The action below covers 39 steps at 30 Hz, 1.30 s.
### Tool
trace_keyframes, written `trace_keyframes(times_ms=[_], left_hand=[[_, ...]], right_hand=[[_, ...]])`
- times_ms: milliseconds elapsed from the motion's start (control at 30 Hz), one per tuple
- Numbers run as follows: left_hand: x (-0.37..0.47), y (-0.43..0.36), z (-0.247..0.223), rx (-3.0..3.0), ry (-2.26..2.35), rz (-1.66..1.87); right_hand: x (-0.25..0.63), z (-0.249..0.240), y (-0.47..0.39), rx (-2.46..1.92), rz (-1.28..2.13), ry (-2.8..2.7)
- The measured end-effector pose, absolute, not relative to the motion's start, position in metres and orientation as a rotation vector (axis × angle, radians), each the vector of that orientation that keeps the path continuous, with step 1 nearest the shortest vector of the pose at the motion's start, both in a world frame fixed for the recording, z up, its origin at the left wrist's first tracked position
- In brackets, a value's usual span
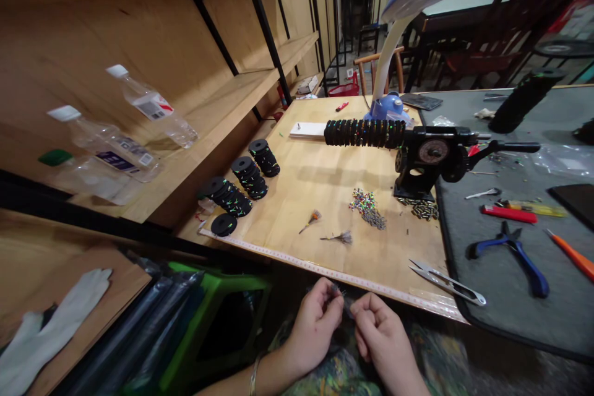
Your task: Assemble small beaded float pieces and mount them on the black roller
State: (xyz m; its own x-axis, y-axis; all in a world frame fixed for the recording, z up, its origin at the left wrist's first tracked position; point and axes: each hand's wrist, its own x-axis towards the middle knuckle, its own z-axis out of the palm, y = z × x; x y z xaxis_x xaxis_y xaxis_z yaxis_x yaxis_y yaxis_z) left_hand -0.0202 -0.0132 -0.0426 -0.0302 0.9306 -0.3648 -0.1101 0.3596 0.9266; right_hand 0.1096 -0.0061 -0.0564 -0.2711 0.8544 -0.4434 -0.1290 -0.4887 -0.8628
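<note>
My left hand (313, 325) and my right hand (383, 334) are close together below the table's front edge, both with pinched fingers. Something small, dark and thin shows at the left fingertips, too small to name. What the right fingertips hold, if anything, is hidden. Beyond my hands, a bundle with a grey fringe (343, 237) and one with an orange fringe (314, 218) lie on the wooden table (297, 179). Behind them are a pile of colourful beads (363, 199) and a heap of grey pieces (374, 218).
A white ruler strip (297, 264) runs along the front edge. Black spools (249, 177) stand at the left. A black crank device (429, 158) and a lamp (387, 68) are behind. Snips (448, 281) and blue pliers (515, 253) lie at the right.
</note>
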Motion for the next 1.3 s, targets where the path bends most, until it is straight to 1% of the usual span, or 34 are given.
trace_keyframes(times_ms=[367,567,800,1100,1300], left_hand=[[-0.023,-0.016,-0.037,1.086,1.416,0.971],[-0.024,-0.018,-0.037,1.162,1.473,0.932],[-0.021,-0.017,-0.031,1.068,1.378,0.920],[-0.018,-0.012,-0.029,0.805,1.215,0.980],[-0.016,-0.009,-0.029,0.758,1.223,1.009]], right_hand=[[0.109,-0.068,-0.003,-1.238,1.881,-0.933],[0.107,-0.065,-0.003,-1.222,1.884,-0.919],[0.105,-0.051,-0.001,-1.245,1.818,-0.910],[0.107,-0.051,-0.002,-1.218,1.780,-0.937],[0.105,-0.052,-0.001,-1.253,1.764,-0.911]])
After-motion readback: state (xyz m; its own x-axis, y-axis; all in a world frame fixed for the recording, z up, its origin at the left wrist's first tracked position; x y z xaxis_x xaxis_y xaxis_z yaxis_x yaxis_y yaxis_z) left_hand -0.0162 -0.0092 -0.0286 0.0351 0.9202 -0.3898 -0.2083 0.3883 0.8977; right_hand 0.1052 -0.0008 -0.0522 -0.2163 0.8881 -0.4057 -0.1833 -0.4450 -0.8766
